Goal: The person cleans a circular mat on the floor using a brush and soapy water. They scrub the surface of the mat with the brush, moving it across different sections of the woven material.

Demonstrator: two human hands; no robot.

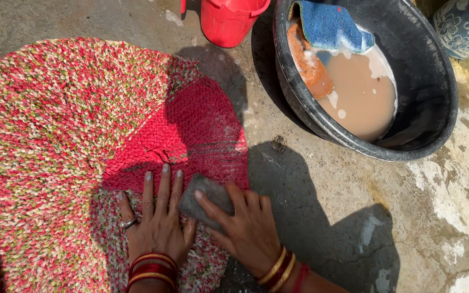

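Note:
A round woven mat, speckled red, white and green with a plain red wedge, lies on the concrete floor. My left hand is pressed flat on the mat near its front edge, fingers spread, with a ring and red and gold bangles. My right hand grips a grey scrubbing block and holds it against the mat at the edge of the red wedge, right beside my left hand.
A black tub at the upper right holds muddy water, with a blue cloth and an orange cloth soaking in it. A red bucket stands at the top. A patterned blue pot sits at the top right corner.

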